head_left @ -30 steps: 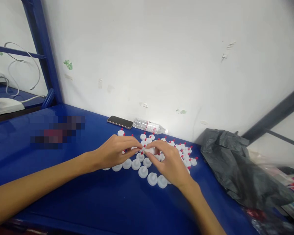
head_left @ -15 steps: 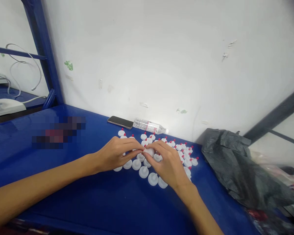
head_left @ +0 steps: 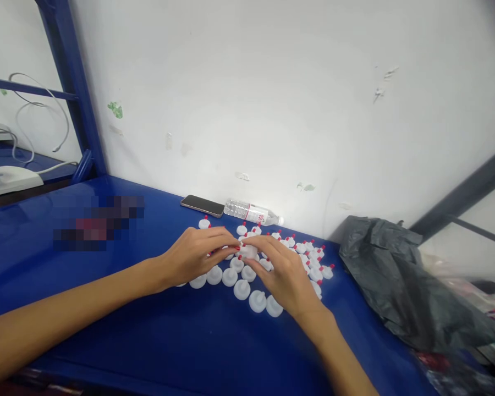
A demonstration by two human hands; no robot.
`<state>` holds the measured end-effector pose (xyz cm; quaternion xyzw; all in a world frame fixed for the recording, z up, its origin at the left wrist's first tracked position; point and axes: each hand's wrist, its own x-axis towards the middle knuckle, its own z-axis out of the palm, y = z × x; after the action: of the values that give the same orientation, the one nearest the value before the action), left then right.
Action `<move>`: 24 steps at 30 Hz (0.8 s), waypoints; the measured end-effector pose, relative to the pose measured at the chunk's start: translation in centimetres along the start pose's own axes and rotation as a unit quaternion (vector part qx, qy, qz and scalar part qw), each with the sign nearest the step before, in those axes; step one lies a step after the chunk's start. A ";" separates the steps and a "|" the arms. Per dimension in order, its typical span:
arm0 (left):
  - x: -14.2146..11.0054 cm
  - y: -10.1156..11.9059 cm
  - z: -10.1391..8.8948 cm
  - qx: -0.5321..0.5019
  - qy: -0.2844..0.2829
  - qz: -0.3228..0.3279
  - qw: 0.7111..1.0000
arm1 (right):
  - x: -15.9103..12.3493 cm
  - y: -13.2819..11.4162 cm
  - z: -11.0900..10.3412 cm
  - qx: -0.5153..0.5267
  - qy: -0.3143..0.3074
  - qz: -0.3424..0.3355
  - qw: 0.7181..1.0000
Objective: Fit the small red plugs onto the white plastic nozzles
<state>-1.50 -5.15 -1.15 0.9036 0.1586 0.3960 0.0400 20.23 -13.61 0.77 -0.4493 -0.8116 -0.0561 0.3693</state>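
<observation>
Between the fingers of my right hand is a white round nozzle cap, gripped at its edges. My left hand pinches at its left side, with a small red tip showing at the fingertips. Around and below both hands, several similar white nozzle caps lie on the blue table. Those towards the back and right carry red tips, like the one at the right edge. The near ones, such as this bare white cap, show no red. My hands hide part of the group.
Against the wall lie a dark phone and a clear plastic bottle on its side. A black plastic bag slumps at the right. A blurred-out object is at the left, near a blue metal post.
My left fingertips have shifted slightly left, and red now shows at them. The white nozzle cap has turned a little in my right fingers. The things on the table stay put.
</observation>
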 end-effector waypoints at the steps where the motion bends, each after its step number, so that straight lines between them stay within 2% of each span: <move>1: 0.0 -0.1 0.0 0.007 -0.001 -0.008 1.000 | 0.0 0.0 -0.1 -0.008 0.008 -0.004 1.000; 5: 0.0 -0.6 0.1 0.027 -0.026 -0.008 0.999 | 0.0 -0.4 -0.1 -0.038 0.061 -0.018 0.997; 8: 0.0 -0.7 0.2 0.002 -0.047 -0.013 0.999 | -0.2 -0.6 0.0 -0.027 0.086 -0.024 0.996; 14: 0.1 -0.4 -0.1 -0.037 -0.090 -0.034 0.995 | -0.4 -0.6 0.4 -0.007 0.086 -0.044 0.995; 18: 0.3 -0.3 -0.3 -0.045 -0.095 -0.033 0.994 | -0.5 -0.3 0.7 -0.031 0.109 -0.086 0.990; 24: -0.1 -0.5 -0.2 -0.033 -0.117 -0.026 0.992 | -0.7 -0.2 1.0 -0.081 0.099 -0.116 0.985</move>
<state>-1.80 -4.69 -1.16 0.9375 0.1626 0.2915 0.0982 19.76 -13.85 -0.33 -0.3732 -0.8103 -0.2084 0.4009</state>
